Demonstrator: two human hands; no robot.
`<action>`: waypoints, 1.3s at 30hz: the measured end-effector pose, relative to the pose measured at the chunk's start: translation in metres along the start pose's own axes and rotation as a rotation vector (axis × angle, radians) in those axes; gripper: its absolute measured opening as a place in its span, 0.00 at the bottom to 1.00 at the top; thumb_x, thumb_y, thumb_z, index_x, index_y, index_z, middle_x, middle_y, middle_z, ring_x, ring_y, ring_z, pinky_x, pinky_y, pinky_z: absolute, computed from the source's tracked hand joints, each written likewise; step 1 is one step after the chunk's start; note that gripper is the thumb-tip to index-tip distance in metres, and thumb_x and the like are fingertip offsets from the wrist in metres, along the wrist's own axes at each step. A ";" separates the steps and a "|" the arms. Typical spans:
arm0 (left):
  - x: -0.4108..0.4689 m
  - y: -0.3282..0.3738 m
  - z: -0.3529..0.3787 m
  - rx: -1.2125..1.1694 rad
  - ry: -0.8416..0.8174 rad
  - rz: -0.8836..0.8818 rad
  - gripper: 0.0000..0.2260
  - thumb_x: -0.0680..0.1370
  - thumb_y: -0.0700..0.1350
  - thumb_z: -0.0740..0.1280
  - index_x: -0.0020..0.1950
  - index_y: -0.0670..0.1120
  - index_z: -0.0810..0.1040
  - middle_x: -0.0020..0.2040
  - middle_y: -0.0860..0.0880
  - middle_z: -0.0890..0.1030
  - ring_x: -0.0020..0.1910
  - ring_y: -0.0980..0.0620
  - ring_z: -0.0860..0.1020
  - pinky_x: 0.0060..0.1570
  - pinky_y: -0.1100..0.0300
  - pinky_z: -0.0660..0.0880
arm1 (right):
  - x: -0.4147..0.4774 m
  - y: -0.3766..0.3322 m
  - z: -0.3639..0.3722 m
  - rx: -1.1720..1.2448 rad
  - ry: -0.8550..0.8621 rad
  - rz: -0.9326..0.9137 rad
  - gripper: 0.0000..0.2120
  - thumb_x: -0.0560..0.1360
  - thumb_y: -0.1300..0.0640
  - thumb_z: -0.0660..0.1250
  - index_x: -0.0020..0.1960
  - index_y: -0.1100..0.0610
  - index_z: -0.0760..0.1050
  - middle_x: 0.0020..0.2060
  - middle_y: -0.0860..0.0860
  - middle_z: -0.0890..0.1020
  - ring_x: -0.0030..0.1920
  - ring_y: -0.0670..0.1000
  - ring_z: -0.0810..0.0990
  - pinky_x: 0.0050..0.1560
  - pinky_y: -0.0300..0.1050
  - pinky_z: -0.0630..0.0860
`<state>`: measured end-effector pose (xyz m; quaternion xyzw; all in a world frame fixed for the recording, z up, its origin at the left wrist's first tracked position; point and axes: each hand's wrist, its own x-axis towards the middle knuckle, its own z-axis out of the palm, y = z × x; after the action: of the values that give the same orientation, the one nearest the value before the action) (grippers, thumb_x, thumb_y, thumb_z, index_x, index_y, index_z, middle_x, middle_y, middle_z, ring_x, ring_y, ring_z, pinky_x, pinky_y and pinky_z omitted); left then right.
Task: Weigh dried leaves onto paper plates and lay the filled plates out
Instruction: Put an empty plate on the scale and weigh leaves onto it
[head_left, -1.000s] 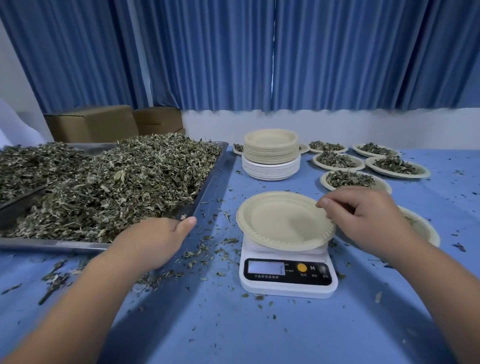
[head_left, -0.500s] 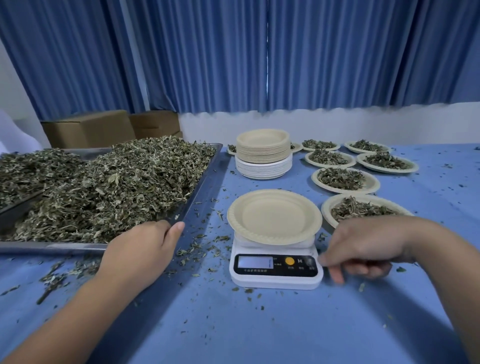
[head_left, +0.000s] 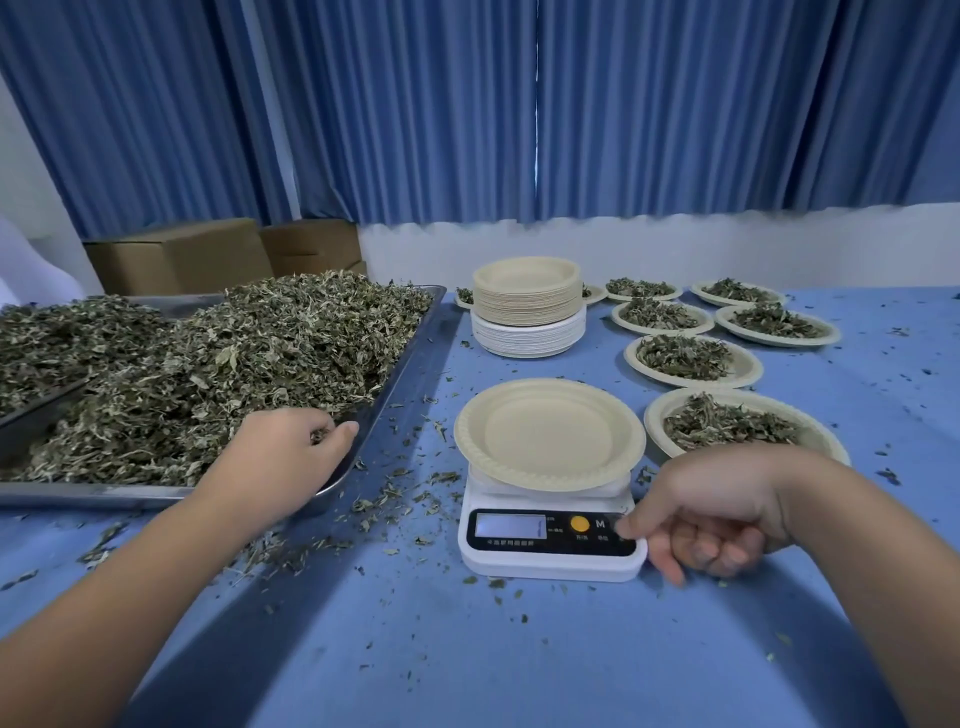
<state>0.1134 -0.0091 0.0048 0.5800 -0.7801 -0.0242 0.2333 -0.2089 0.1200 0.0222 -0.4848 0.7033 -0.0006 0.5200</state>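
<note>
Trouble is likeliest at the scale (head_left: 550, 564), where the right hand (head_left: 711, 514) has one fingertip on a button at the right end of the panel, its other fingers curled and holding nothing. The empty plate (head_left: 548, 434) sits on the platform and overhangs it all round, so a nudge from that wrist could shift it. If the press is meant to zero the reading, leaves arriving too early would spoil the weight. The left hand (head_left: 280, 457) is in the tray (head_left: 402, 374), fingers curled into the dried leaves (head_left: 208, 374) at the heap's near corner. A loose fistful carried across the bench (head_left: 467, 649) would shed crumbs. The nearest filled plate (head_left: 727, 421) lies just beside the scale, partly behind the right wrist, and could be knocked.
</note>
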 end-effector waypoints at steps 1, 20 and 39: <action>0.003 0.001 0.000 -0.009 -0.012 -0.012 0.21 0.80 0.56 0.61 0.32 0.45 0.75 0.18 0.50 0.69 0.16 0.57 0.64 0.19 0.64 0.62 | 0.000 0.000 0.000 0.001 -0.001 -0.001 0.23 0.77 0.47 0.63 0.30 0.60 0.78 0.19 0.49 0.67 0.16 0.45 0.65 0.18 0.33 0.51; 0.031 0.161 0.005 -0.421 0.028 0.326 0.21 0.81 0.56 0.61 0.37 0.40 0.74 0.31 0.46 0.77 0.37 0.46 0.79 0.34 0.53 0.71 | -0.002 0.019 -0.022 0.612 0.188 -0.444 0.16 0.67 0.49 0.69 0.30 0.61 0.73 0.21 0.50 0.58 0.17 0.45 0.55 0.21 0.28 0.52; 0.048 0.052 -0.005 0.044 0.082 0.235 0.13 0.79 0.51 0.62 0.62 0.52 0.77 0.62 0.49 0.74 0.60 0.47 0.74 0.63 0.48 0.71 | 0.020 0.013 -0.023 0.802 0.654 -0.615 0.20 0.79 0.52 0.63 0.32 0.61 0.73 0.24 0.52 0.58 0.18 0.47 0.56 0.20 0.32 0.52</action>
<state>0.0584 -0.0347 0.0412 0.4902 -0.8328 0.0442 0.2533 -0.2341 0.1017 0.0111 -0.4068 0.5993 -0.5651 0.3950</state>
